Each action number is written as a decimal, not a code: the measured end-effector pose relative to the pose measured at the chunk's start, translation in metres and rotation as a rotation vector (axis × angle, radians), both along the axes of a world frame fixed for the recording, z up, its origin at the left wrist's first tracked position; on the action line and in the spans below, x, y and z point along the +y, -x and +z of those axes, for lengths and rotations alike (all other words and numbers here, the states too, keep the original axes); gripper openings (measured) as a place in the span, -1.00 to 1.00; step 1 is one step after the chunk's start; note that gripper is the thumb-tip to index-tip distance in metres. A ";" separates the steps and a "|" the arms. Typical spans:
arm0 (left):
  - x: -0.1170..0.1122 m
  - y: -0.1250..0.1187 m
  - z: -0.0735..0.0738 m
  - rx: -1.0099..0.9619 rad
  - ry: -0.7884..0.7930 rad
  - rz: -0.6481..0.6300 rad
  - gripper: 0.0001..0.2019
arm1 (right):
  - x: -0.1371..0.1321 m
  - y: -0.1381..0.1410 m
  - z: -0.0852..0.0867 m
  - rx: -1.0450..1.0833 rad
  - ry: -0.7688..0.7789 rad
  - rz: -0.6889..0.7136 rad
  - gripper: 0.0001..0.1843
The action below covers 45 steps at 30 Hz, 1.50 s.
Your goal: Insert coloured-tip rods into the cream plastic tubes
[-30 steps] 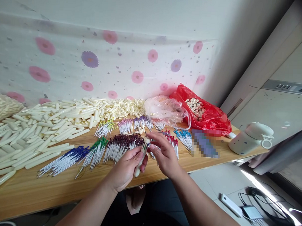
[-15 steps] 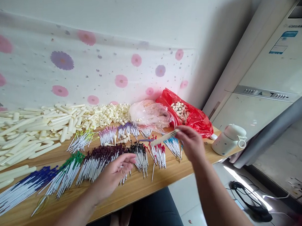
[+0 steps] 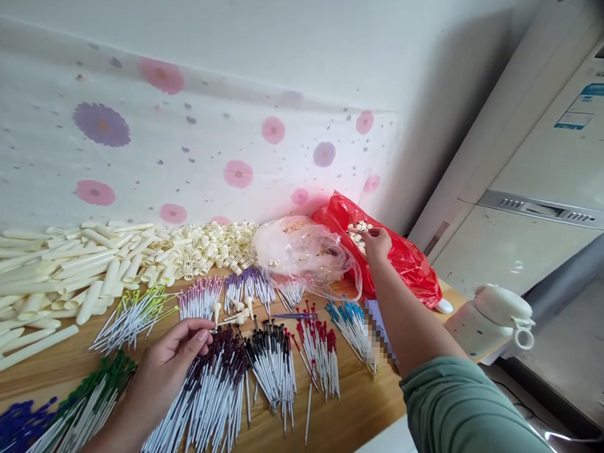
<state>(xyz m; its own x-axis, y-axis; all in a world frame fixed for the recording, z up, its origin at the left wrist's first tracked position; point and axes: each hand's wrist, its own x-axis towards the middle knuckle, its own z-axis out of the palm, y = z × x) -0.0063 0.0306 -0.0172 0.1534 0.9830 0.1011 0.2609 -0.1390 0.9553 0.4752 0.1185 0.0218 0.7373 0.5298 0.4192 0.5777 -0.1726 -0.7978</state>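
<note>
My right hand (image 3: 376, 244) reaches far back into a red plastic bag (image 3: 415, 268) of small cream pieces (image 3: 358, 229). Its fingers are curled down among them, and what they grip is hidden. My left hand (image 3: 168, 364) rests low over the wooden table (image 3: 346, 415). Its thumb and fingers are pinched together at the upper end of a pile of maroon-tipped white refills (image 3: 215, 389), just below the pink-tipped refills (image 3: 199, 299). I cannot make out what the pinch holds.
Piles of refills are sorted by tip colour: yellow-green (image 3: 133, 312), purple (image 3: 252, 284), black (image 3: 273, 359), red (image 3: 319, 347), blue (image 3: 350, 322), green (image 3: 94, 398). Cream pen barrels (image 3: 54, 269) and cream clips (image 3: 216, 243) lie behind. A clear bag (image 3: 305, 253), a white bottle (image 3: 488, 321) and a tall white cabinet (image 3: 548, 197) are on the right.
My right hand carried a cream pen away from my left hand and moved back into the red bag. My left hand let go of the pen and moved left onto the refill piles.
</note>
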 end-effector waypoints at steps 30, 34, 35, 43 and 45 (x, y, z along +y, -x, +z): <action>-0.012 -0.009 -0.003 -0.037 -0.068 -0.010 -0.79 | -0.281 0.022 -0.095 0.053 0.232 0.130 -0.50; -0.011 -0.005 -0.003 -0.031 -0.084 0.018 -0.77 | -0.270 0.018 -0.098 0.036 0.279 0.130 -0.45; -0.010 -0.004 -0.003 -0.024 -0.086 0.017 -0.76 | -0.269 0.018 -0.098 0.029 0.286 0.132 -0.44; -0.013 -0.004 0.001 0.040 -0.061 -0.019 -0.78 | -0.274 0.021 -0.095 -0.003 0.317 0.125 -0.46; -0.014 -0.004 0.002 0.041 -0.059 -0.021 -0.78 | -0.272 0.022 -0.094 -0.007 0.320 0.108 -0.48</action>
